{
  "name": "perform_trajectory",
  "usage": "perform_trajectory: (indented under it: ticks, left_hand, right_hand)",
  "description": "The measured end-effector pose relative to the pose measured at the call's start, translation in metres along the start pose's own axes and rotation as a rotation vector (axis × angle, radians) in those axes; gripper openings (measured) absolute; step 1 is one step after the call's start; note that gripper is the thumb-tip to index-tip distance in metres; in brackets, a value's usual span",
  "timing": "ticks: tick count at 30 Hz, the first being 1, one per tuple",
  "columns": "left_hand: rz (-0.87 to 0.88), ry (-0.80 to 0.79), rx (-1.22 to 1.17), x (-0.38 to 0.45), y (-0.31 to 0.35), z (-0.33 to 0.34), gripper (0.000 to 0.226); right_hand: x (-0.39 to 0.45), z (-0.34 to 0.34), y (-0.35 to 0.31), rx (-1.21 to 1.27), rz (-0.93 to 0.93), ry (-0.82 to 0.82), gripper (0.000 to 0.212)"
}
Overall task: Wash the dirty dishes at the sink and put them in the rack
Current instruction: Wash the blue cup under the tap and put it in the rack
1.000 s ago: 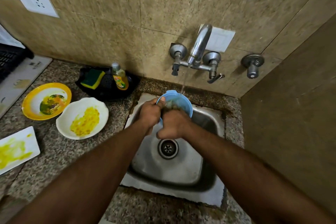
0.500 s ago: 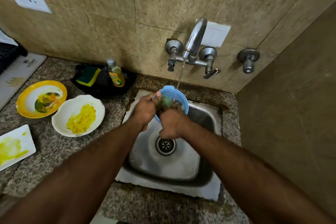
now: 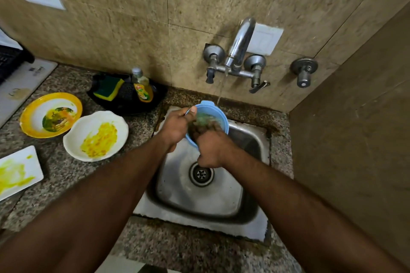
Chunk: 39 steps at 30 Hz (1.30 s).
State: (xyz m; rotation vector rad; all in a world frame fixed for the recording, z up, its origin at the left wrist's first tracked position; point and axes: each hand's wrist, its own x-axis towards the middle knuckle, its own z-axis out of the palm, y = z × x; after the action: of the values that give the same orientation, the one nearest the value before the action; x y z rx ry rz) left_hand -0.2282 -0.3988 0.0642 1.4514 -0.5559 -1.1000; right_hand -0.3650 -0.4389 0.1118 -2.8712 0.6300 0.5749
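Observation:
A light blue bowl (image 3: 218, 115) is held tilted over the back left of the steel sink (image 3: 199, 201). My left hand (image 3: 177, 126) grips its left rim with the thumb over the edge. The fingers of my right hand (image 3: 213, 148) reach into the bowl, among greenish residue; they are blurred, so whether they hold anything is unclear. A thin stream of water (image 3: 220, 93) falls from the tap (image 3: 240, 44) at the bowl's far rim. On the counter to the left lie a dirty yellow-rimmed plate (image 3: 51, 115), a white bowl (image 3: 95, 135) with yellow smears and a white rectangular plate (image 3: 17, 173).
A black tray (image 3: 126, 97) behind the dishes holds a green and yellow sponge (image 3: 108, 87) and a soap bottle (image 3: 142, 88). A black rack (image 3: 11, 60) shows at the far left edge, above a white board (image 3: 22, 82). A tiled wall closes the right side.
My right hand has shifted inside the bowl while the left keeps its grip on the rim. The water keeps running. The view has moved slightly.

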Motion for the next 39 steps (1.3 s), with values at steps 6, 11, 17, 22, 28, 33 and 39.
perform_trajectory:
  ticks: [6,11,17,22,28,33,39]
  left_hand:
    - [-0.091,-0.143,0.165,0.005,0.005,-0.025,0.025]
    - [-0.154,-0.130,0.152,0.006,0.007,-0.016,0.021]
    - [0.015,0.204,-0.018,-0.018,-0.018,0.006,0.057]
    - [-0.017,0.133,0.079,-0.013,-0.015,-0.013,0.064]
    - [-0.217,-0.197,0.337,-0.001,0.025,-0.020,0.062]
    - [-0.182,-0.158,0.386,0.011,0.031,-0.026,0.053]
    - [-0.229,0.164,0.097,0.006,-0.015,-0.024,0.037]
  right_hand:
    - [-0.013,0.008,0.028,-0.135,-0.186,0.051,0.036]
    - [-0.019,-0.004,0.025,-0.319,-0.129,0.058,0.021]
    - [-0.016,0.033,0.001,0.208,0.087,0.239,0.052]
    - [-0.009,0.048,0.029,0.039,-0.104,0.203,0.028]
    - [0.006,0.011,0.092,-0.532,-0.519,0.278,0.029]
    - [0.004,0.040,0.074,-0.414,-0.375,0.344,0.026]
    - [0.002,0.075,0.015,-0.009,-0.145,0.321,0.010]
